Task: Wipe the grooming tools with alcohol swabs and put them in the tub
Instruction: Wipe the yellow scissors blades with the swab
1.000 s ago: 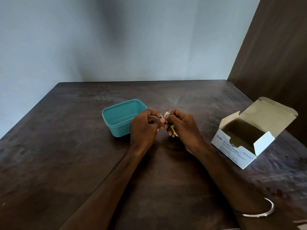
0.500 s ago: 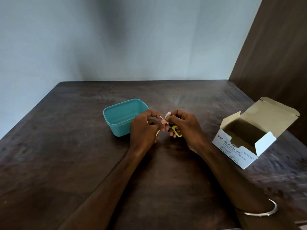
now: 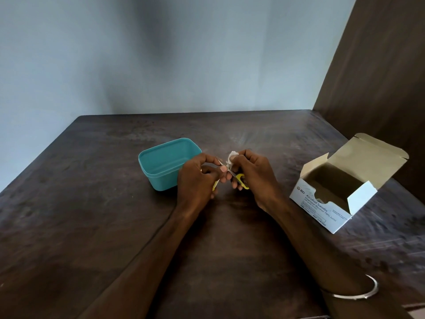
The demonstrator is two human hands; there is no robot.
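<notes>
At the table's centre, in the head view, both hands meet just above the dark wooden table (image 3: 92,226). The left hand (image 3: 195,180) has its fingers curled round a small pair of yellow-handled scissors (image 3: 241,180), a yellow loop showing below each hand. The right hand (image 3: 255,178) pinches a crumpled white alcohol swab (image 3: 231,157) against the metal blade. The teal tub (image 3: 165,164) stands at about 9 o'clock from the hands, just beside the left knuckles; its inside cannot be made out. An open alcohol swab box (image 3: 340,199) sits at 3 o'clock, well apart. A metal bangle (image 3: 358,293) circles the right wrist.
</notes>
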